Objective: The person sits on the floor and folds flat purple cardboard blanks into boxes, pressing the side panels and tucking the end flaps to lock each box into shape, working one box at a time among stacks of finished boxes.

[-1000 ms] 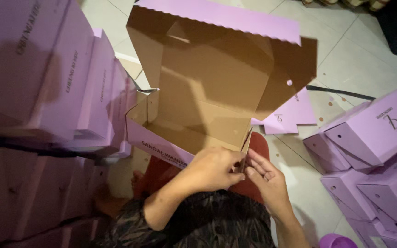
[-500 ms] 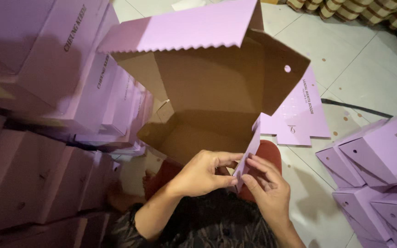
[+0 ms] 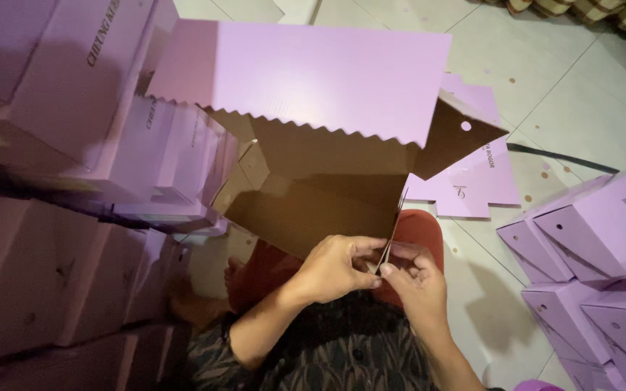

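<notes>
Fingertips of both hands are being pressed together on one thin cardboard edge, thumb vs forefinger each side. Left hand (image 3: pixel 338 269) and right hand (image 3: pixel 413 284) are nearly touching across that edge; exact contact pts are hidden by the knuckles. The edge belongs to a half-folded box (image 3: pixel 313 145), lilac outside, brown inside, being held over the lap. Its zigzag-cut flap (image 3: pixel 306 72) is tilting toward the cam and covering much of the interior, so the far wall can't be made out. A side flap w/ a small round hole (image 3: pixel 461 134) is sticking out at right. Red cloth (image 3: pixel 422 232) over the knees is partly hidden behind box + hands. Stacked lilac boxes (image 3: pixel 74 130) at left are blurred and cut off by the frame. Finished boxes (image 3: pixel 603 224) at right are also being cropped. Flat blanks (image 3: pixel 472 181) are lying on the tile floor (image 3: pixel 559 94), half covered by the box.
</notes>
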